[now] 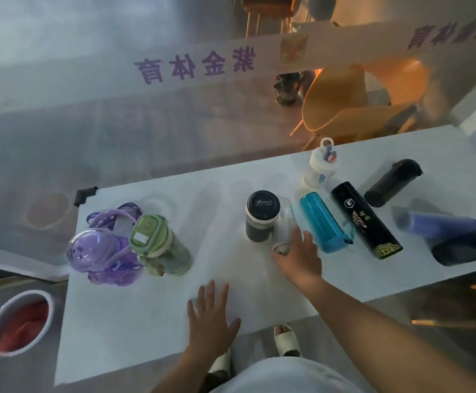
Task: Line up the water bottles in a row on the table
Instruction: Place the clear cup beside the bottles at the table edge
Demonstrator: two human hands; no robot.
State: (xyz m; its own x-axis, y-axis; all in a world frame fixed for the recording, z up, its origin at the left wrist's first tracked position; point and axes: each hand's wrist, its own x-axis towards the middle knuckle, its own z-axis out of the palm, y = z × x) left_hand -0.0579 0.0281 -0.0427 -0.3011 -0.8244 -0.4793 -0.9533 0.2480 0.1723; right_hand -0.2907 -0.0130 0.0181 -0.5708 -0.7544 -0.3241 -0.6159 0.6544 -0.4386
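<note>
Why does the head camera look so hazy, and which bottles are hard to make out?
Head view: a milky haze veils the upper left; wide-angle bending curves the table edge; the clear bottle at the right hand nearly vanishes against white; the purple-blue bottle at right is blurred.

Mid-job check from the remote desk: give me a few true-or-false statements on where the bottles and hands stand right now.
1. The teal plastic bottle lies on its side. True.
2. The left hand holds a bottle. False: it rests flat and open on the white table.
3. The green-lidded bottle stands upright beside the purple domed bottle. True.
4. The right hand grips the black cylinder with gold print. False: it reaches the clear bottle beside the dark-capped bottle.
</note>
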